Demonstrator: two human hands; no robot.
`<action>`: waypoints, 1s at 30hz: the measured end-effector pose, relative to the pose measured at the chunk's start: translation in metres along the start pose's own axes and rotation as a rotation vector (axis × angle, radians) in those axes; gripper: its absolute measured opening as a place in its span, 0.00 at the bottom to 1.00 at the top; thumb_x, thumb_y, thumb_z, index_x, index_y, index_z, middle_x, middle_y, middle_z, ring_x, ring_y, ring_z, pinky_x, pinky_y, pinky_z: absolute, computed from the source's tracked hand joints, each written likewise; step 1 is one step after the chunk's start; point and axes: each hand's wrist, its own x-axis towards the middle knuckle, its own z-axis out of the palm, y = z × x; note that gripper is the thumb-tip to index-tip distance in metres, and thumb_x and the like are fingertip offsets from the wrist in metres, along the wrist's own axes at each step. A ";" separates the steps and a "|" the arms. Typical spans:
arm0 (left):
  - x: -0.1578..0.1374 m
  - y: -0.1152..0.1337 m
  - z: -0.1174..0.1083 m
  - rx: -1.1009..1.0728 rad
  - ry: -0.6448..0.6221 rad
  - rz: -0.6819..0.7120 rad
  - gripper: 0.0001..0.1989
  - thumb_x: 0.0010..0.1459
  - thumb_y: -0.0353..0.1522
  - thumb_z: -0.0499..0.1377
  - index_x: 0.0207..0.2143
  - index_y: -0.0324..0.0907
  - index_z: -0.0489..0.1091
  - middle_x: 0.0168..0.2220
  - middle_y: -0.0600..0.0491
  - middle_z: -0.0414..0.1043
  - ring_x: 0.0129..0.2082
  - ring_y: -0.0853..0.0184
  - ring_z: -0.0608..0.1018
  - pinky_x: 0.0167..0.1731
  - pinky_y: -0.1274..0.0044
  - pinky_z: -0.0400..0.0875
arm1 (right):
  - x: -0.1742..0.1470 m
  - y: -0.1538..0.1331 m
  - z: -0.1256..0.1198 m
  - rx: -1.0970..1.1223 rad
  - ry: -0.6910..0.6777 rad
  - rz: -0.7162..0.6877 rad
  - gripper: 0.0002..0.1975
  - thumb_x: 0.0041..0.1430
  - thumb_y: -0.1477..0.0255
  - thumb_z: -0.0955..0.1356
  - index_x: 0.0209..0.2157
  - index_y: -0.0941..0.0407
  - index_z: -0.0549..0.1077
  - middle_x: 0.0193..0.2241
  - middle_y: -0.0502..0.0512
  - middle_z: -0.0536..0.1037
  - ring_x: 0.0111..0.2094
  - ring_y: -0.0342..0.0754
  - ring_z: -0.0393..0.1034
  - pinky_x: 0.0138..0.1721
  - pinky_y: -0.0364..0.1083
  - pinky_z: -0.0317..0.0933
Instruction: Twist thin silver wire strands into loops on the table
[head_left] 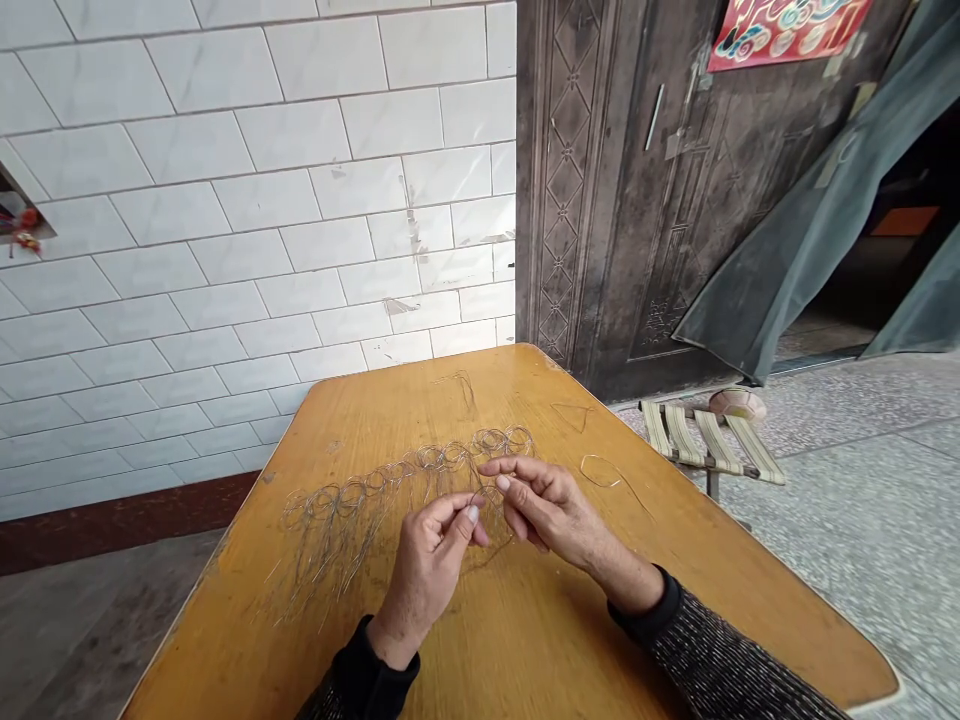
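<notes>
Pinching thin wire [490, 491] between left hand's [431, 570] thumb and finger above worktop [517, 640]; right hand [547, 510] half-curled, hold unclear. Likely light, springy; best pinched at loop.

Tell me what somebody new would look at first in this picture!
Probably the left hand and right hand, close together over the yellow-brown table. Next, the row of thin, wiry loops lying just beyond them and to the left, with lots of trailing ends. Then maybe the bright red picture at the top right, on the dark door.
</notes>
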 end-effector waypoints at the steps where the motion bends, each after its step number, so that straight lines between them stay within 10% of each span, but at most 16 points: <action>1: -0.001 0.001 -0.001 0.068 -0.003 0.041 0.12 0.58 0.35 0.51 0.37 0.37 0.70 0.22 0.54 0.70 0.23 0.71 0.72 0.26 0.79 0.66 | 0.000 -0.001 -0.001 -0.006 -0.012 0.021 0.18 0.57 0.61 0.61 0.39 0.61 0.67 0.09 0.41 0.62 0.08 0.33 0.47 0.10 0.35 0.43; 14: 0.006 -0.001 -0.015 0.777 0.063 0.643 0.08 0.54 0.25 0.54 0.38 0.41 0.67 0.23 0.55 0.70 0.24 0.69 0.71 0.30 0.73 0.67 | -0.001 -0.005 -0.014 -0.031 -0.104 0.194 0.20 0.53 0.59 0.62 0.37 0.62 0.71 0.07 0.41 0.62 0.06 0.34 0.47 0.07 0.35 0.40; 30: 0.006 -0.001 -0.030 0.985 -0.276 0.682 0.11 0.58 0.22 0.47 0.38 0.42 0.66 0.23 0.55 0.69 0.21 0.70 0.70 0.23 0.78 0.59 | 0.000 -0.006 -0.034 -0.187 -0.297 0.312 0.13 0.55 0.66 0.63 0.35 0.60 0.73 0.08 0.40 0.62 0.06 0.33 0.48 0.08 0.34 0.44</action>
